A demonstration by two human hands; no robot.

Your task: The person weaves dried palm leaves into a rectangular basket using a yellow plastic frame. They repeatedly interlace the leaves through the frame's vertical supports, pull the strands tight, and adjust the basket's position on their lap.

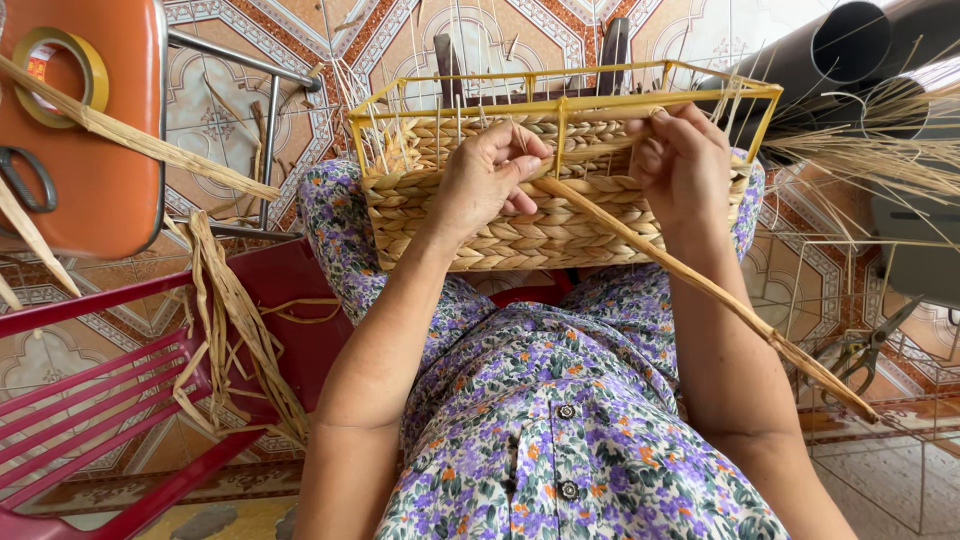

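A half-woven straw basket [520, 235] on a yellow wire frame [455, 108] rests on my knees. My left hand [487, 178] presses on the woven front wall, with its fingers curled over the top row and pinching a strand there. Over the right end of the wall, my right hand [682, 160] grips a long dried fibre strand [700, 285]. That strand runs down to the right past my forearm. I wear a purple floral dress [560, 420].
An orange chair [95, 150] at the upper left holds a tape roll [58, 75] and scissors handles [25, 180]. A red chair [130, 400] with loose straw strips [235, 330] stands left. Dark pipes [850, 45], straw bundles, a bare wire frame [880, 300] and scissors [865, 350] lie right.
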